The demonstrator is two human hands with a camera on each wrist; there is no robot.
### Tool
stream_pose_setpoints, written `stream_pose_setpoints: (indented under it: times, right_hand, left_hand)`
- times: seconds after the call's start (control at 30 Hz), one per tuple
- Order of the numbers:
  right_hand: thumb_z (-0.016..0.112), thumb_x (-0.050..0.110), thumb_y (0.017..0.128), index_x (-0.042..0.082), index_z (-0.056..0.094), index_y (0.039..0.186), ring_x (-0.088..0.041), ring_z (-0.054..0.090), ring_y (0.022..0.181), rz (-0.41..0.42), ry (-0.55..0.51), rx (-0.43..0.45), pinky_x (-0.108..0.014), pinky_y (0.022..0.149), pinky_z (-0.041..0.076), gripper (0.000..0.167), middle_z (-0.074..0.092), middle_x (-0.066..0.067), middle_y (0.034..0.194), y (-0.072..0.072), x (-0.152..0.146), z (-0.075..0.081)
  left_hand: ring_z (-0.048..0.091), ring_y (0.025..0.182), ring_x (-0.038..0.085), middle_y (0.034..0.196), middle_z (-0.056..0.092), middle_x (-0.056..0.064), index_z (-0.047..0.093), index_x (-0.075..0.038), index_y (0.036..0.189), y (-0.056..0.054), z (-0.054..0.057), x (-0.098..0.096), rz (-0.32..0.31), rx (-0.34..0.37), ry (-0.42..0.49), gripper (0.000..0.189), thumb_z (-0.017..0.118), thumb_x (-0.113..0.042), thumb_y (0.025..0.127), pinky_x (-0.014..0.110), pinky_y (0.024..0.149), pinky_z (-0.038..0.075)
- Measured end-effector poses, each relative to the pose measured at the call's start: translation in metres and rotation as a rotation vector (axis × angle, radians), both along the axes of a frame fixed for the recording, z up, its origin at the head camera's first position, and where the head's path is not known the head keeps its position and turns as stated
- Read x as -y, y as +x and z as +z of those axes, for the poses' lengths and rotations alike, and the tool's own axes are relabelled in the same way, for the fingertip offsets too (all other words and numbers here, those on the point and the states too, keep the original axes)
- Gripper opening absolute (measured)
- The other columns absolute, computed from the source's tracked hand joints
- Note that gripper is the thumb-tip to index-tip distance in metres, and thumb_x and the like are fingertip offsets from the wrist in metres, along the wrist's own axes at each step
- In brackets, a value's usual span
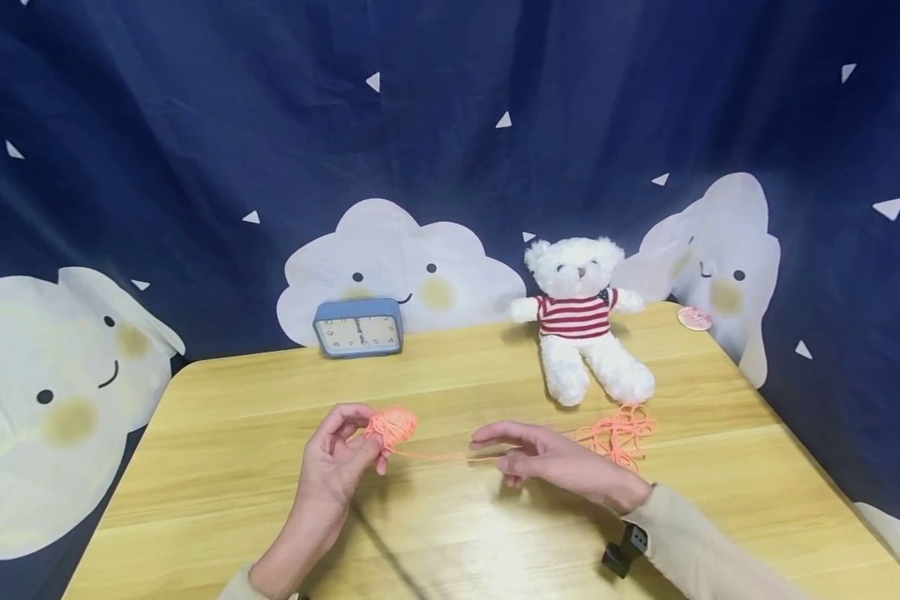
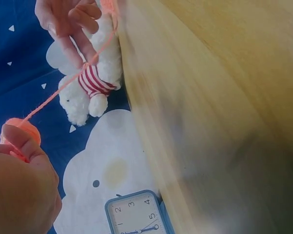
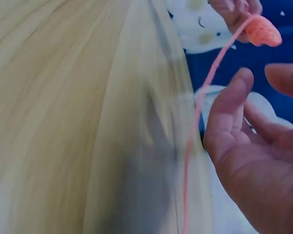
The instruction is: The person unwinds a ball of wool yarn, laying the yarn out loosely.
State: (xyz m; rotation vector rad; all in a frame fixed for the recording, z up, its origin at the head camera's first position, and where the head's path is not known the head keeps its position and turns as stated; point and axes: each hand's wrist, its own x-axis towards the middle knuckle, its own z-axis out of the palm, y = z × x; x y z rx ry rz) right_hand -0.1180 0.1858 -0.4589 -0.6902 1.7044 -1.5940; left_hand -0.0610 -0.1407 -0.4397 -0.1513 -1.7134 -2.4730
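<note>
My left hand holds a small wound ball of orange yarn between thumb and fingers, raised over the table. From the ball a strand stretches rightward past my right hand. The right fingers are loosely bent, with the thumb apart from them; in the right wrist view the strand runs beside the fingers, not pinched. A loose tangle of the same orange yarn lies on the table beyond the right hand, partly hidden by the right forearm.
A white teddy bear in a striped shirt sits at the table's back right, its feet close to the tangle. A blue clock stands at the back left. A pink round item lies at the far right corner of the wooden table.
</note>
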Motion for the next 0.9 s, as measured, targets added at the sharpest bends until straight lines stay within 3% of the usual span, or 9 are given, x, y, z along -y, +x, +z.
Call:
stream_pose_setpoints:
  times: [0.17,0.3,0.47,0.57,0.7,0.8,0.9]
  right_hand:
    - [0.062,0.012,0.109,-0.001,0.048,0.157,-0.049,0.060,0.129,0.107,-0.013,0.032,-0.050,0.103,0.059,0.052,0.056,-0.025,0.154,0.000,0.014,-0.001]
    - [0.065,0.011,0.108,-0.008,0.058,0.143,-0.040,0.069,0.111,0.117,0.008,0.011,-0.043,0.095,0.063,0.040,0.067,-0.030,0.129,0.000,0.016,0.000]
    - [0.068,0.013,0.108,-0.013,0.065,0.123,-0.020,0.066,0.089,0.067,0.019,-0.024,-0.033,0.081,0.061,0.030,0.069,-0.020,0.101,0.001,0.007,0.004]
    - [0.067,0.012,0.109,-0.013,0.066,0.118,-0.018,0.064,0.087,0.020,0.010,-0.058,-0.031,0.081,0.060,0.027,0.068,-0.013,0.097,0.002,-0.002,0.007]
    - [0.063,0.011,0.111,-0.008,0.069,0.116,-0.020,0.065,0.086,-0.051,-0.009,-0.147,-0.031,0.081,0.061,0.021,0.069,-0.013,0.096,0.005,-0.016,0.013]
    - [0.060,0.009,0.112,-0.006,0.071,0.116,-0.021,0.066,0.085,-0.102,-0.029,-0.210,-0.033,0.079,0.063,0.019,0.070,-0.010,0.095,0.006,-0.026,0.017]
    - [0.060,0.010,0.112,-0.003,0.072,0.115,-0.024,0.066,0.085,-0.179,-0.011,-0.236,-0.036,0.079,0.063,0.018,0.070,-0.008,0.094,0.007,-0.035,0.022]
  left_hand:
    - [0.067,0.073,0.016,0.108,0.064,0.013,0.061,0.009,0.124,0.000,0.000,-0.001,-0.010,-0.031,-0.013,0.036,0.066,0.024,0.091,0.025,0.062,0.062]
    - [0.068,0.074,0.017,0.109,0.064,0.012,0.052,0.012,0.127,0.001,0.001,-0.001,-0.026,-0.027,-0.008,0.039,0.066,0.023,0.092,0.026,0.065,0.063]
    - [0.069,0.075,0.017,0.110,0.065,0.013,0.056,0.009,0.124,0.001,0.002,-0.001,-0.022,0.015,-0.020,0.035,0.067,0.021,0.093,0.027,0.065,0.063]
    - [0.068,0.079,0.015,0.108,0.067,0.011,0.060,0.008,0.122,0.002,0.003,-0.002,0.004,0.061,-0.055,0.033,0.068,0.020,0.092,0.024,0.066,0.062]
    - [0.067,0.096,0.013,0.111,0.068,0.007,0.065,0.007,0.120,0.001,0.003,-0.001,0.065,0.089,-0.094,0.035,0.065,0.021,0.089,0.021,0.079,0.061]
    - [0.066,0.100,0.012,0.114,0.067,0.007,0.064,0.008,0.122,0.001,0.003,0.000,0.076,0.074,-0.055,0.039,0.061,0.024,0.087,0.019,0.086,0.060]
    - [0.068,0.099,0.014,0.112,0.066,0.009,0.060,0.009,0.126,0.001,0.003,0.001,0.025,0.054,0.041,0.042,0.056,0.025,0.087,0.020,0.084,0.061]
